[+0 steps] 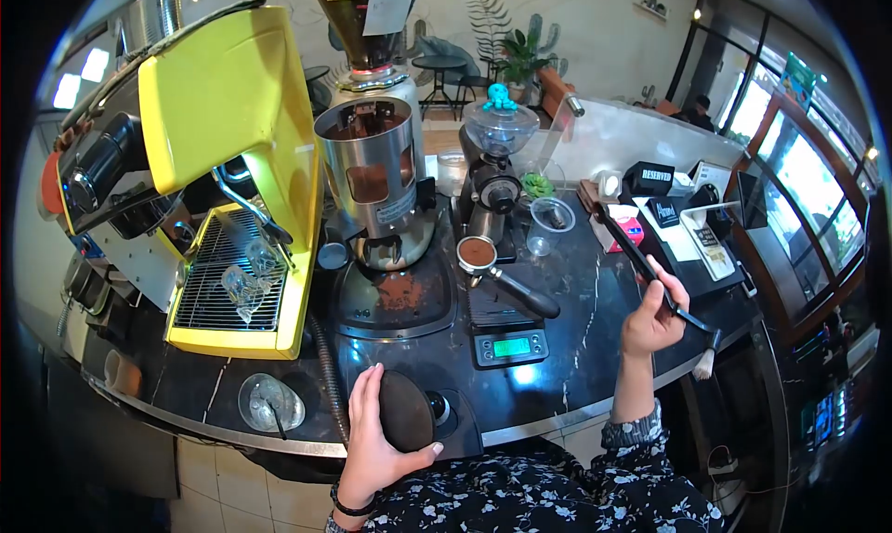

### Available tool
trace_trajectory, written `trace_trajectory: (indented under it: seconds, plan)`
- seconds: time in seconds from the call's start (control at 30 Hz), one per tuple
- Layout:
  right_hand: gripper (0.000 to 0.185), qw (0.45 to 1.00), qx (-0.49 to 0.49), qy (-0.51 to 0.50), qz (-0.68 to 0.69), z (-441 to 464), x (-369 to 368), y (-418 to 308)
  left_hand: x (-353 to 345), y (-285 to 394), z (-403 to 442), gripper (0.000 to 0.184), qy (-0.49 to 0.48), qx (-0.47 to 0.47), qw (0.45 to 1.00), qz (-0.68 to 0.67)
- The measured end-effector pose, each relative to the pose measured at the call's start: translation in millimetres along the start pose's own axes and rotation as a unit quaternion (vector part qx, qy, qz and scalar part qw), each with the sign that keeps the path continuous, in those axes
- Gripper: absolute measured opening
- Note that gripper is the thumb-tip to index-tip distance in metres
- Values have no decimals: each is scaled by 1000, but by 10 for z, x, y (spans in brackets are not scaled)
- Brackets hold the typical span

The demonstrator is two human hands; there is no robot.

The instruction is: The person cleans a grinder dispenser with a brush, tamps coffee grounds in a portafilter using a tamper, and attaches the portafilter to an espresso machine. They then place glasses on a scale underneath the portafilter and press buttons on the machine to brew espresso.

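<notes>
My left hand [376, 440], at the counter's front edge, grips a dark brown round object [406, 412] between its fingers and thumb; its exact kind is unclear. Just right of it, a tamper [439, 406], partly hidden, rests on a black stand or mat [465, 431]. My right hand [656, 321] is closed around the black handle of a brush [635, 254]. Pale bristles [706, 363] show at the brush's lower right end. A portafilter [511, 285] with ground coffee [477, 250] in its basket sits over a small digital scale [510, 348].
On the left stands a yellow espresso machine [218, 96] with glasses [246, 287] on its grate. Two grinders [367, 171] [492, 180] stand behind; loose grounds [400, 291] lie on a black tray [353, 319]. A glass [271, 405] stands front left, plastic cups [552, 217] farther back.
</notes>
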State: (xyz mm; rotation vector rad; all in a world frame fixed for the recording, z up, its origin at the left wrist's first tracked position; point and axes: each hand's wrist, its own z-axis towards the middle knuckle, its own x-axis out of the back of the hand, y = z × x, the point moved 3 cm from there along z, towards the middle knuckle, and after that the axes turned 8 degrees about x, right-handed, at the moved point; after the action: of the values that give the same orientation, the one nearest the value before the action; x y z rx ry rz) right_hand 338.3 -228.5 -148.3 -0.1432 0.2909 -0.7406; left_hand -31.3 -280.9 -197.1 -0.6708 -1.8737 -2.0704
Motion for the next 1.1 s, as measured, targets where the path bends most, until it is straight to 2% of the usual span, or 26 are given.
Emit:
trace_trajectory:
  seconds: [0.2, 0.5, 0.6, 0.73, 0.97, 1.1]
  plan:
    - [17, 998, -46, 27, -37, -143, 344, -51, -72, 62, 45, 117, -13, -5, 1000, 13]
    - [18, 994, -94, 0, -60, -406, 556, -82, -191, 197, 57, 113, -43, -10, 998, 44]
    - [20, 992, -62, -23, -106, -408, 615, -54, -217, 225, 101, 112, -49, -17, 997, 63]
    - [20, 990, -69, -21, -119, -440, 687, 11, -227, 218, 124, 112, -30, -15, 995, 95]
    - [17, 989, -57, -74, -116, -433, 694, -50, -261, 170, 124, 114, -12, -5, 995, 103]
    - [21, 947, -10, -211, -243, -457, 706, -126, -337, 268, 133, 113, -18, -6, 990, 137]
